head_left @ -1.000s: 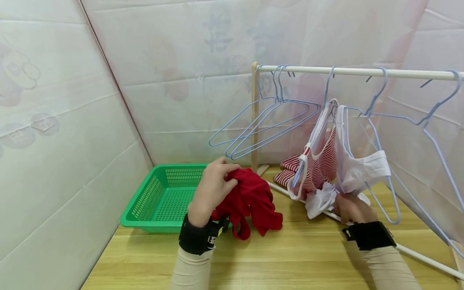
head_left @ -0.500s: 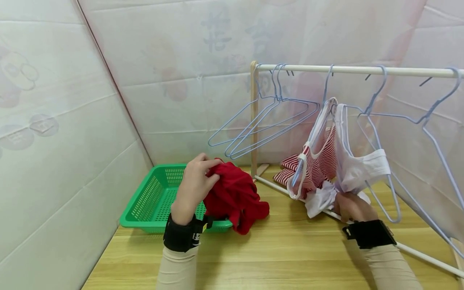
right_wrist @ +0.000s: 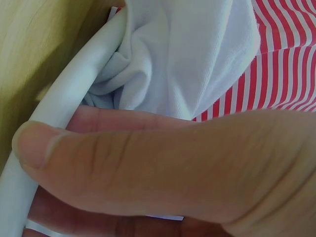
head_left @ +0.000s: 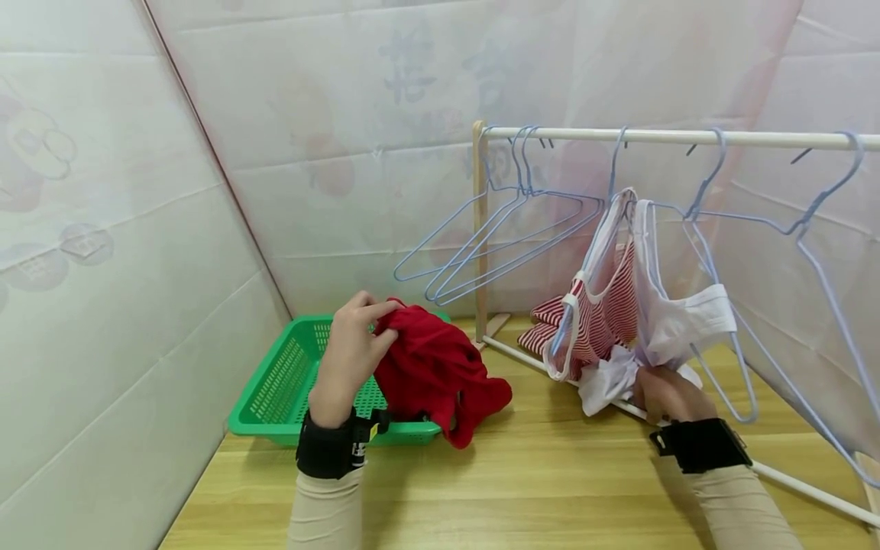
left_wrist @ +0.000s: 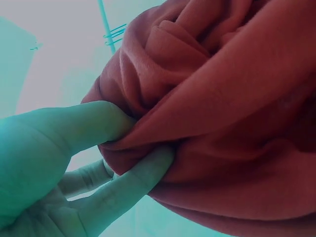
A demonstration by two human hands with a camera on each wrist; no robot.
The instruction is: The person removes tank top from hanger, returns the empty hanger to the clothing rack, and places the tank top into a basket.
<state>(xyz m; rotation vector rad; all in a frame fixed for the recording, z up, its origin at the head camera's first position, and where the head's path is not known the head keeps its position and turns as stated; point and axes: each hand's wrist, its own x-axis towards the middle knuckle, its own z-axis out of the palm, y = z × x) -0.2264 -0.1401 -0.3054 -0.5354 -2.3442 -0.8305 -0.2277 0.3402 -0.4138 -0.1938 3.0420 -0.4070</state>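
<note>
My left hand (head_left: 349, 353) pinches the top of a crumpled red garment (head_left: 436, 367) between thumb and fingers. The cloth hangs in front of the right part of a green plastic basket (head_left: 257, 428), past its rim. In the left wrist view, thumb and fingertips press a fold of the red cloth (left_wrist: 222, 98). My right hand (head_left: 672, 393) grips the lower white rod (right_wrist: 59, 103) of a clothes rack, the thumb across it and fingers behind. Just above that hand hangs a white tank top (head_left: 687, 325) on a blue hanger, its bottom bunched near the rod.
A red-and-white striped tank top (head_left: 605, 305) hangs left of the white one. Several bare blue hangers (head_left: 474, 267) hang at the rack's left end, and another bare hanger (head_left: 835, 305) at far right. The upper rod (head_left: 571, 134) runs across above a wooden tabletop (head_left: 536, 489).
My left hand has moved left with the red garment, from beside the basket to over its right part. The right hand has stayed at the lower rod.
</note>
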